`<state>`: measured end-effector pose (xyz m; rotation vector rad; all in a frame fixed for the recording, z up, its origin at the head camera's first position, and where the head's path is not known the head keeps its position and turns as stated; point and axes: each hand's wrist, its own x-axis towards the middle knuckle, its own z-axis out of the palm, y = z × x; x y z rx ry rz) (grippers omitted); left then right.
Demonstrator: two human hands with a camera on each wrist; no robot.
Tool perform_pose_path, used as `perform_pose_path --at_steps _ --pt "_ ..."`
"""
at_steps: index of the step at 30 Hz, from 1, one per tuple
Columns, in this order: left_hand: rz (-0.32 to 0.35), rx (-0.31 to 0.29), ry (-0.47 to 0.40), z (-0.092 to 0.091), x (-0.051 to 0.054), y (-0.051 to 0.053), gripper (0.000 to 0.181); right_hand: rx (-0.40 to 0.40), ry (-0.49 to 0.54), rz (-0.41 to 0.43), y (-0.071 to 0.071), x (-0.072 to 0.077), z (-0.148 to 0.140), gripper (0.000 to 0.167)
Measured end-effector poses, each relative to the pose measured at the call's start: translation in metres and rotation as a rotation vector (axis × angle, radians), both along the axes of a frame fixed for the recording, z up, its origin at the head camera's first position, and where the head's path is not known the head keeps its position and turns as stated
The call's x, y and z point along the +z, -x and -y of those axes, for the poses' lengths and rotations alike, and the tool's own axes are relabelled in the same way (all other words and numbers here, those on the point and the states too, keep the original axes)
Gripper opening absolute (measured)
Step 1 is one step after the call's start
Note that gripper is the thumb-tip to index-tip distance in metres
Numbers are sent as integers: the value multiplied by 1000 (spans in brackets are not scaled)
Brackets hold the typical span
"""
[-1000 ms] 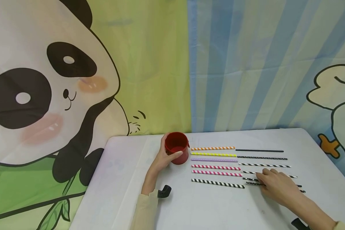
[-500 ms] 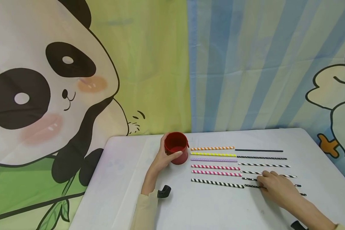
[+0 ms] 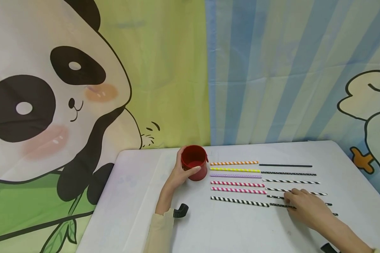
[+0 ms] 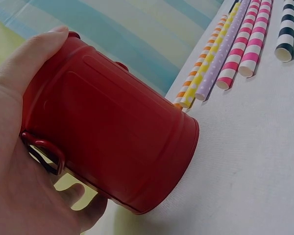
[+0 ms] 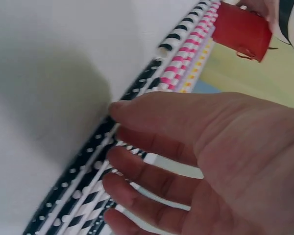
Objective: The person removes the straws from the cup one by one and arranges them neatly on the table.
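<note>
My left hand (image 3: 178,174) grips a small red metal bucket (image 4: 108,127) from its left side, with the thumb across its near side. The bucket stands upright on the table, and nothing shows inside it in the head view. At the right, my right hand (image 3: 307,207) pinches the nearest black straw with white dots (image 5: 78,169) between thumb and index finger; the straw lies on the table, its middle covered by the hand. The other fingers hang curled over the neighbouring straws. Another dotted black straw (image 3: 274,197) lies just behind it, partly hidden.
Left of the right hand lies a column of orange (image 3: 234,163), yellow (image 3: 235,170), purple (image 3: 235,175), pink (image 3: 239,190) and black-striped straws (image 3: 239,201). Several black-and-white straws (image 3: 291,181) form the right column. A white table (image 3: 228,228) meets a cartoon curtain (image 3: 169,70) behind.
The nearest dotted straw has shifted slightly toward the front, with a wider gap to the one behind. My right hand has moved only a little. The left hand and bucket stay put.
</note>
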<state>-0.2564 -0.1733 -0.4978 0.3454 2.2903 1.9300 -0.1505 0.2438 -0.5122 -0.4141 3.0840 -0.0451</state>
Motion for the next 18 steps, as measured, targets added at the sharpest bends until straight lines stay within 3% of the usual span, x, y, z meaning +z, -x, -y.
perform_pose_path --at_steps 6,13,18 --pt "-2 4 3 2 -1 0 98 -28 62 29 -1 10 -2 23" --pt "-12 31 36 7 -26 13 101 -59 162 56 1 18 -1 23" --pt "-28 44 38 11 -35 17 102 -81 222 12 4 18 1 26"
